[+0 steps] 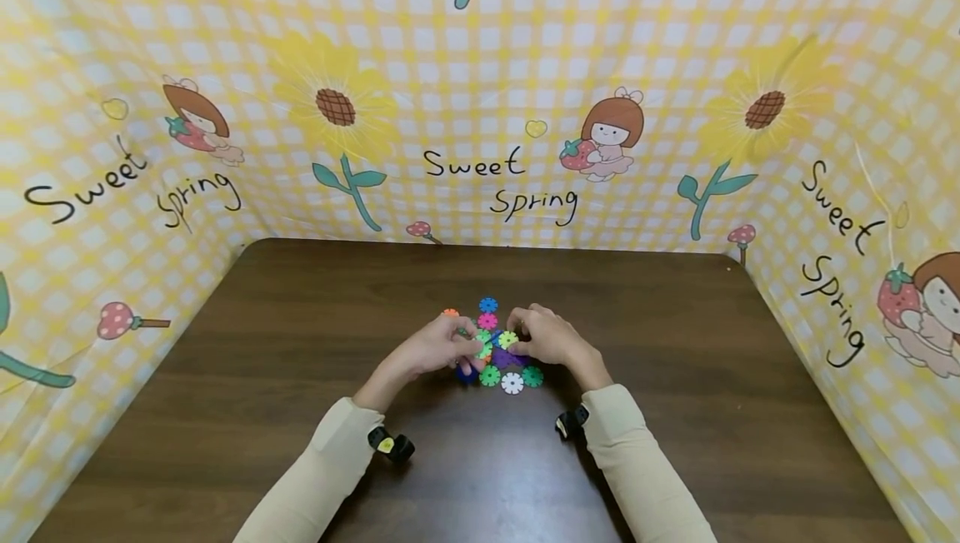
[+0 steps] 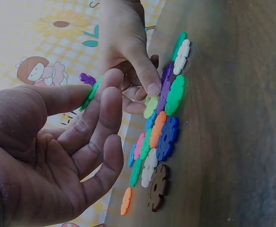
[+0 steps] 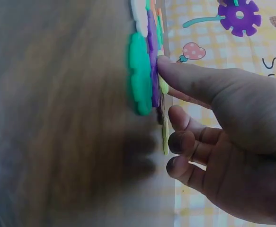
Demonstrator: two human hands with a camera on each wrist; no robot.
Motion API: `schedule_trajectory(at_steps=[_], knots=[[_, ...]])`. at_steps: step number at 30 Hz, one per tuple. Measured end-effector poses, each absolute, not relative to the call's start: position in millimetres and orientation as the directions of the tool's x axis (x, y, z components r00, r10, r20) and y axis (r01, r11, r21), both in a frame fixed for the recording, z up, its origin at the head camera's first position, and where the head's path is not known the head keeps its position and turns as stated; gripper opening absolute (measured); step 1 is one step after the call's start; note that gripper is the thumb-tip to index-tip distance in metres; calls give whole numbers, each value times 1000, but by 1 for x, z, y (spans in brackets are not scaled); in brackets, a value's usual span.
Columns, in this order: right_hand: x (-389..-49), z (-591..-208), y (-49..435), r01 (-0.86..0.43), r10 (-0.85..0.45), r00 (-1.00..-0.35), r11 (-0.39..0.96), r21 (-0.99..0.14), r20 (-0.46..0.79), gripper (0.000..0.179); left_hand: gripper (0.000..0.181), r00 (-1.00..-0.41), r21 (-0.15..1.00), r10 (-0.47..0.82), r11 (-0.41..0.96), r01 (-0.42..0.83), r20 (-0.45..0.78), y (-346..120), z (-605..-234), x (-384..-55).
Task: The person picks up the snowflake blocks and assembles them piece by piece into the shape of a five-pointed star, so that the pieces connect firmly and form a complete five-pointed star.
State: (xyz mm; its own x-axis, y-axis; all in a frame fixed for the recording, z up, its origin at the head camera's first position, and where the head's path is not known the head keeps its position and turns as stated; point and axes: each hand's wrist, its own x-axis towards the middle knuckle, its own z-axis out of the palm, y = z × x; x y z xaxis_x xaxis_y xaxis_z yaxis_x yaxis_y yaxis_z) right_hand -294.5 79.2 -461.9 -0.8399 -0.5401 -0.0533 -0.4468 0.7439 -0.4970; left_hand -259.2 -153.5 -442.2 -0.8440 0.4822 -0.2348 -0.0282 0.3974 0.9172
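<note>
My left hand (image 1: 447,345) pinches a green notched flower disc (image 2: 91,94) between thumb and forefinger, with a purple disc (image 3: 239,16) joined to it, raised off the table. Its other fingers are loosely bent. My right hand (image 1: 551,336) pinches a yellow-green disc (image 1: 507,341) at its edge, thumb on the near side; that disc sits among the others. Right beside it is a purple disc (image 2: 164,90). Other flower discs lie on the table around the hands: a white one (image 1: 512,383), a dark blue one (image 2: 168,139) and a brown one (image 2: 157,188).
Beyond the hands lie a blue disc (image 1: 488,305) and a pink disc (image 1: 487,321), with an orange disc (image 1: 451,312) to their left. The brown wooden table (image 1: 300,293) ends at a checked cloth (image 1: 465,77) that stands on three sides.
</note>
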Motion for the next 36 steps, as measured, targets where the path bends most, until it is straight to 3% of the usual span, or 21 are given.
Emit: schedule_trajectory(at_steps=[15, 31, 36], knots=[[-291, -455, 84, -524, -582, -798, 540, -659, 157, 9, 16, -851, 915, 479, 403, -4, -215, -151, -442, -256], [-280, -433, 89, -495, -541, -827, 569, -657, 153, 5, 18, -873, 933, 450, 360, -14, -187, -149, -439, -258], [-277, -431, 90, -526, -573, -800, 528, -667, 177, 5, 19, -887, 940, 420, 338, -42, -191, -148, -438, -259]])
